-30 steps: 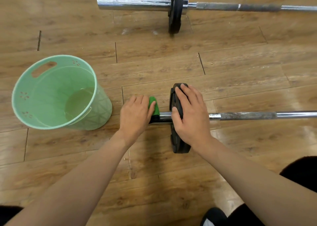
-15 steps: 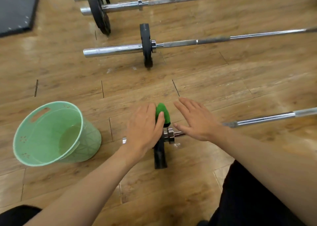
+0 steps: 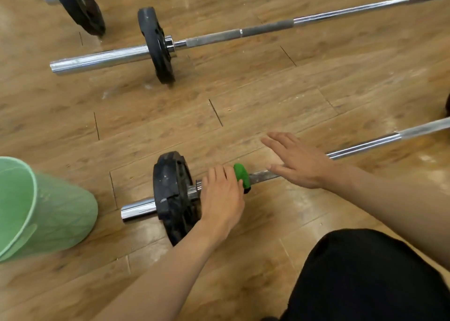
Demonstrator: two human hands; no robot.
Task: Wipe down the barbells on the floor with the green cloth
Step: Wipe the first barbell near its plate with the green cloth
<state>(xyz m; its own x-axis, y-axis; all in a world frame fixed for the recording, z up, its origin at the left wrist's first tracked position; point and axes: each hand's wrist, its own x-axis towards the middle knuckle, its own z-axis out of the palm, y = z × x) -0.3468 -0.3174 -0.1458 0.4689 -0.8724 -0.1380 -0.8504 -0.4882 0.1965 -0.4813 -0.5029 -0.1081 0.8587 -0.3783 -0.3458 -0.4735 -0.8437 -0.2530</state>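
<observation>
On a gym floor, beside a bucket (image 3: pixel 36 213), the left hand (image 3: pixel 222 199) is clamping the cloth (image 3: pixel 241 175) around the nearest barbell (image 3: pixel 360 146) by its plate (image 3: pixel 174 196); the right hand (image 3: pixel 299 161) is hovering open. Next, likely sliding rightward along the shaft.

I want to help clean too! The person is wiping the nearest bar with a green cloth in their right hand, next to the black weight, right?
Not quite: the head view shows the green cloth in the left hand, next to the black weight. The right hand is open.
</observation>
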